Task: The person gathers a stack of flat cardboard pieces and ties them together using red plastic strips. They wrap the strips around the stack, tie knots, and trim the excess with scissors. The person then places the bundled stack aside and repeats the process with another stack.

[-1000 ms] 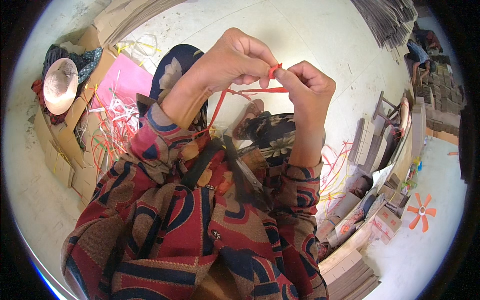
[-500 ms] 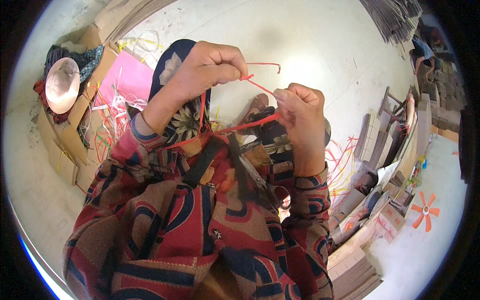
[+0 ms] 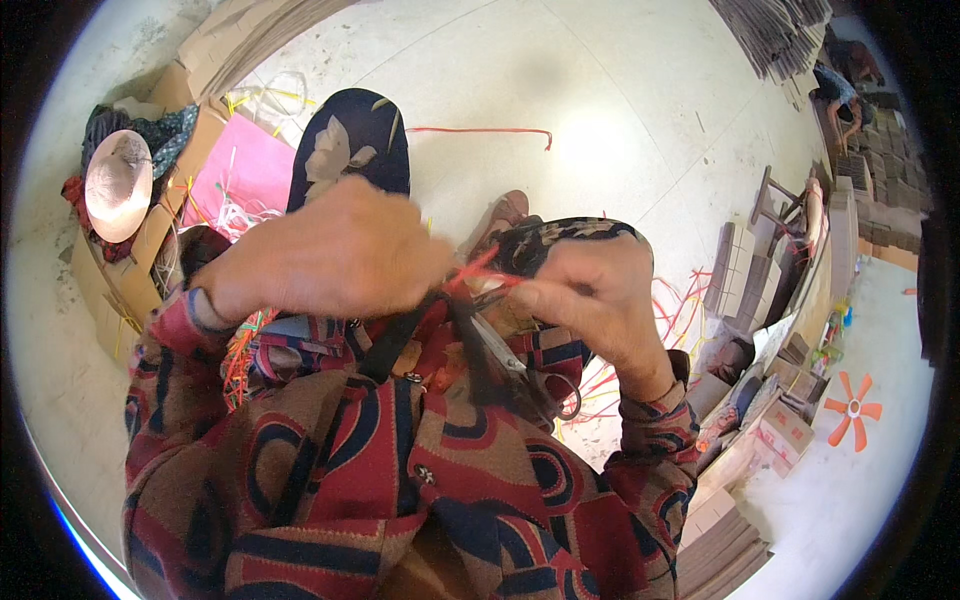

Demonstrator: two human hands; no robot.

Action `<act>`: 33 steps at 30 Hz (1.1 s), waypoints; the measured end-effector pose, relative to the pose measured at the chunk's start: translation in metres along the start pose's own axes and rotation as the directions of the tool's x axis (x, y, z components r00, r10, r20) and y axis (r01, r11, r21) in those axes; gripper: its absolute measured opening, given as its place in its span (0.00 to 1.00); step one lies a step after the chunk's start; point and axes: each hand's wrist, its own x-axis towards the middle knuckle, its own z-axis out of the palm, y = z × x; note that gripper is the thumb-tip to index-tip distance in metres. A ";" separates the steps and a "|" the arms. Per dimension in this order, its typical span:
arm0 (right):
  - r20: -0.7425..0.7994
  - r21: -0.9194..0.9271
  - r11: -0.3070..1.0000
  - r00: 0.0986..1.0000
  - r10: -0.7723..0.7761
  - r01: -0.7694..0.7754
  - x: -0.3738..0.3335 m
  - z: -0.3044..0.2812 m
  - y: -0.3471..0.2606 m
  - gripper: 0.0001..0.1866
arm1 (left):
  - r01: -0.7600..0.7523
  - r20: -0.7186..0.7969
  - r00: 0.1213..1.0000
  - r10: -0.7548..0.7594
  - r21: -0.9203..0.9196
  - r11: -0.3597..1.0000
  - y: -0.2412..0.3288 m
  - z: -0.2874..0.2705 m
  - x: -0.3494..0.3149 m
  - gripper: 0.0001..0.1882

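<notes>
My left hand (image 3: 345,250), somewhat blurred by motion, is closed in front of my waist; its fingertips meet a red strip (image 3: 478,264). The other part of that strip runs to my right hand (image 3: 600,295), whose thumb and forefinger pinch it. Between the two hands the strip crosses itself, close above my lap. Scissors (image 3: 497,345) with a looped handle lie against my front, just below my right hand. Beside my left wrist hangs a bunch of red, orange and green strands (image 3: 243,355). My dark flowered trouser leg (image 3: 350,140) shows beyond the left hand.
A red strip (image 3: 490,130) lies on the pale floor ahead. On the left are a straw-coloured hat (image 3: 119,186), a pink sheet (image 3: 235,170) and cardboard. A wooden stool (image 3: 775,212), cardboard stacks (image 3: 770,35) and an orange fan-shaped object (image 3: 853,411) are at right. Another person (image 3: 840,95) bends far right.
Both hands have come down and nearer my body. The red strip, earlier stretched up between them, is now drawn into a short crossing near my lap.
</notes>
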 end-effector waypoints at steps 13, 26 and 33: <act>-0.118 -0.550 0.835 0.989 -0.085 0.006 0.060 -0.073 0.106 0.05 | 0.161 -0.193 0.978 -0.077 0.465 0.871 -0.086 -0.048 -0.060 0.08; -0.317 -0.356 0.647 0.738 0.595 -0.675 0.156 -0.169 0.307 0.06 | 0.486 -0.175 0.872 -0.457 0.416 0.769 -0.327 -0.032 -0.139 0.11; -0.404 -0.204 0.596 0.621 0.671 -0.777 0.220 -0.140 0.433 0.14 | 0.783 -0.233 0.622 -0.748 0.186 0.593 -0.367 0.105 -0.140 0.11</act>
